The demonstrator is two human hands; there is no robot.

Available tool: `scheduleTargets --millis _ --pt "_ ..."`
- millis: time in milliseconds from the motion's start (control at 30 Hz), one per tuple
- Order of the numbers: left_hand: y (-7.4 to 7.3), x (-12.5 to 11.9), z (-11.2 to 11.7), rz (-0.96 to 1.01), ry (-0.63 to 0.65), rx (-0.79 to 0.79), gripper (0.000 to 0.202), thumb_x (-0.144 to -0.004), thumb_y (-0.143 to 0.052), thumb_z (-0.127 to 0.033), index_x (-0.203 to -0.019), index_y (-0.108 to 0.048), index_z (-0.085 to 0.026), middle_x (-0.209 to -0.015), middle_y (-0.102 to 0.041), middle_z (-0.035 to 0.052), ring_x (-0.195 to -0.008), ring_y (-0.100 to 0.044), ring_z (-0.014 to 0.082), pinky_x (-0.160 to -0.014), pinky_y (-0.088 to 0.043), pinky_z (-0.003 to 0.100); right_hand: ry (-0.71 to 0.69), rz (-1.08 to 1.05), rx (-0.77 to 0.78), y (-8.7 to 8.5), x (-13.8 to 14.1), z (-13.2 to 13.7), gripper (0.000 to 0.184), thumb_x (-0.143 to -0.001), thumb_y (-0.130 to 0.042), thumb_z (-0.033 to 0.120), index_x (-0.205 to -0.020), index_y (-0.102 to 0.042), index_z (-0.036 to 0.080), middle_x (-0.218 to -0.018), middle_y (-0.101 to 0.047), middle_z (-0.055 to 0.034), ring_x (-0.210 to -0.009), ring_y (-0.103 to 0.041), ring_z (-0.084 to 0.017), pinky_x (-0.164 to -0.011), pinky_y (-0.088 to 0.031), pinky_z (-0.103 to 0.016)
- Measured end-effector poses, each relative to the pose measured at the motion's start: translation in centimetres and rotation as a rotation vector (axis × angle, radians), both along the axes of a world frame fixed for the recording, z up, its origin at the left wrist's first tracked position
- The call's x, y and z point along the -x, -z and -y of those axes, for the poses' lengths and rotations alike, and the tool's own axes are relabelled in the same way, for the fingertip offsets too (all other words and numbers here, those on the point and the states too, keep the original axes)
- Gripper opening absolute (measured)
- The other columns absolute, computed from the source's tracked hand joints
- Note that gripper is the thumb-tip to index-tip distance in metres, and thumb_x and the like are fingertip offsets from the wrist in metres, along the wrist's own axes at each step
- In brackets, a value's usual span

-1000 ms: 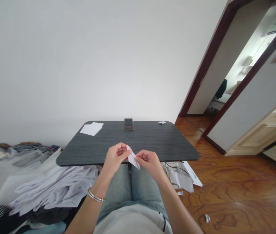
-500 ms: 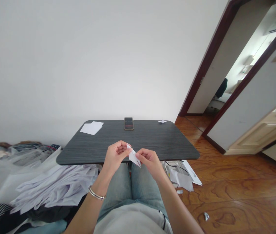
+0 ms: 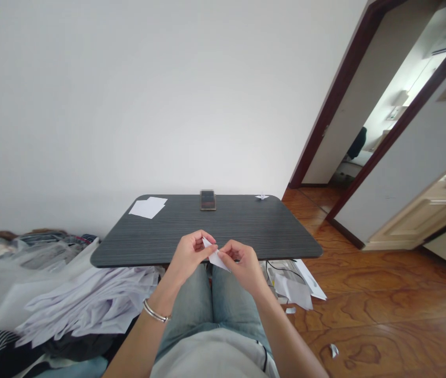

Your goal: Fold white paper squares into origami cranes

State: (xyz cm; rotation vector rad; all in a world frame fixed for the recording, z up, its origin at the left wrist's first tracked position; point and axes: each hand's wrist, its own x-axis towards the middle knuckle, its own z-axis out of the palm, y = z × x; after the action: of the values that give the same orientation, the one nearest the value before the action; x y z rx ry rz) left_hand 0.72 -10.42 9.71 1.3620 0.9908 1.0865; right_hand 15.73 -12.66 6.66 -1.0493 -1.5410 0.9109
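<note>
Between my two hands is a small piece of folded white paper [image 3: 219,261], narrow and pointed, held over the table's front edge. My left hand [image 3: 192,254] pinches its upper left part between thumb and fingers; a silver bangle circles that wrist. On the other side, my right hand [image 3: 240,261] grips the paper with thumb and bent forefinger. The two thumbs nearly meet at its middle. Part of the paper is hidden behind the fingers.
On the dark table [image 3: 175,231] lie white paper sheets [image 3: 147,208], a phone [image 3: 207,200] at the back, and a small folded paper figure [image 3: 262,197]. Clothes [image 3: 89,304] are heaped at the left. Papers [image 3: 293,291] lie below the table's right side; a scrap [image 3: 333,350] is on the floor.
My left thumb has slid down and right along the paper, closer to my right thumb. The paper shows a narrower face now. Both hands still hold it in nearly the same place.
</note>
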Motion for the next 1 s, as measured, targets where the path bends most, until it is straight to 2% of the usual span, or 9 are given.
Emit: scheduleTargets --millis 100,167,333,533,633,833,1000 --pt "0.06 0.23 -0.10 -0.013 -0.007 -0.011 0.021 -0.061 -0.072 -0.022 -0.075 -0.059 -0.013 -0.058 -0.059 -0.0033 -0.052 -0.053 0.0087 -0.053 -0.041 0.020 0.042 0.034 -0.014 -0.13 0.09 0.08 0.012 -0.077 -0.058 0.024 -0.070 -0.061 0.016 -0.063 -0.060 -0.0005 -0.057 -0.052 -0.013 -0.056 -0.039 -0.023" --pt "0.05 0.35 -0.11 -0.007 -0.034 -0.032 0.022 -0.062 -0.072 -0.022 -0.078 -0.059 -0.013 -0.060 -0.060 -0.0030 -0.054 -0.054 0.0089 -0.054 -0.041 0.020 0.021 -0.015 0.017 -0.20 0.19 -0.01 0.013 -0.078 -0.057 0.026 -0.073 -0.062 0.015 -0.064 -0.060 -0.0009 -0.056 -0.051 -0.012 -0.055 -0.038 -0.022" --pt "-0.17 0.40 0.12 0.005 -0.064 -0.088 0.024 -0.064 -0.070 -0.021 -0.083 -0.059 -0.014 -0.064 -0.063 -0.0020 -0.056 -0.057 0.0102 -0.056 -0.043 0.020 -0.040 -0.118 0.051 0.05 0.33 -0.39 0.023 -0.080 -0.054 0.033 -0.066 -0.055 0.016 -0.054 -0.049 0.0032 -0.049 -0.042 -0.010 -0.048 -0.032 -0.021" --pt "-0.13 0.44 0.23 0.044 -0.056 -0.112 0.029 -0.068 -0.067 -0.021 -0.094 -0.058 -0.014 -0.065 -0.066 -0.0008 -0.059 -0.060 0.0118 -0.060 -0.047 0.022 0.098 0.113 -0.061 0.44 0.20 -0.33 0.023 -0.083 -0.050 0.031 -0.066 -0.053 0.017 -0.055 -0.050 0.0030 -0.050 -0.042 -0.010 -0.051 -0.033 -0.021" --pt "-0.09 0.60 0.23 0.044 -0.035 -0.106 0.030 -0.072 -0.063 -0.025 -0.099 -0.057 -0.013 -0.068 -0.069 0.0014 -0.062 -0.062 0.0137 -0.061 -0.050 0.024 0.118 0.158 -0.093 0.47 0.17 -0.27 0.022 -0.084 -0.048 0.030 -0.066 -0.054 0.017 -0.055 -0.050 0.0028 -0.050 -0.043 -0.010 -0.051 -0.034 -0.021" --pt "-0.39 0.68 0.44 0.014 -0.054 -0.108 0.035 -0.076 -0.058 -0.031 -0.105 -0.057 -0.011 -0.072 -0.071 0.0051 -0.065 -0.066 0.0173 -0.066 -0.053 0.029 0.086 0.053 -0.066 0.45 0.38 -0.23 0.023 -0.083 -0.050 0.033 -0.066 -0.054 0.017 -0.056 -0.051 0.0018 -0.051 -0.045 -0.011 -0.048 -0.032 -0.021" --pt "-0.46 0.38 0.70 0.000 -0.057 -0.135 0.038 -0.077 -0.057 -0.036 -0.105 -0.057 -0.010 -0.074 -0.071 0.0068 -0.066 -0.066 0.0182 -0.063 -0.053 0.028 0.063 0.020 -0.059 0.43 0.59 -0.28 0.022 -0.082 -0.051 0.032 -0.066 -0.055 0.017 -0.058 -0.051 0.0015 -0.053 -0.045 -0.011 -0.049 -0.034 -0.021"
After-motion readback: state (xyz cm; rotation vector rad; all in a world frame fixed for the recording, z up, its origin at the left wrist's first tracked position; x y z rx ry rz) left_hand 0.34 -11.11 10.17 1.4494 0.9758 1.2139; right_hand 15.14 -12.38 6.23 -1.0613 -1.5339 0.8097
